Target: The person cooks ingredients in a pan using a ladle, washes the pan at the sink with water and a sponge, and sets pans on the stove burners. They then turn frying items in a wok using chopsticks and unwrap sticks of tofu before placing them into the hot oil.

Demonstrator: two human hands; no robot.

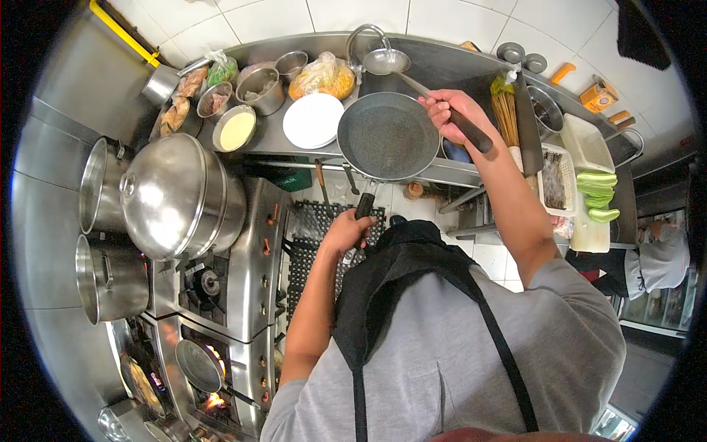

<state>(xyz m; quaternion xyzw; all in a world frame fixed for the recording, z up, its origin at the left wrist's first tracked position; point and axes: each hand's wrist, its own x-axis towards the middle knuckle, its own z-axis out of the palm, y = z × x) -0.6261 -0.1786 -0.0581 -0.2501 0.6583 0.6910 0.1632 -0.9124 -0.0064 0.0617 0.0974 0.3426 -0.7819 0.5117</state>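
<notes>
My left hand (pixel 349 231) is wrapped round the black handle of a dark frying pan (pixel 389 136). The pan is held level at the counter's front edge, with no food visible in it. My right hand (pixel 456 116) grips a ladle (pixel 386 62) by its long dark handle. The ladle's metal bowl is beyond the pan, close to the curved faucet (pixel 366 31); whether water runs into it I cannot tell. Left of the pan sits a white plate (pixel 314 121), perhaps the top of a stack. A plastic bag of yellow food (pixel 322 78) lies behind it.
Metal bowls, one with pale yellow liquid (pixel 236 129), stand at the counter's left. A large domed pot (pixel 166 195) sits on the stove; flames show beneath a small pan (pixel 199 365). At right are dry noodles (pixel 505 110), white baskets (pixel 587 144), cut green vegetables (pixel 597 193) and another person (pixel 659 258).
</notes>
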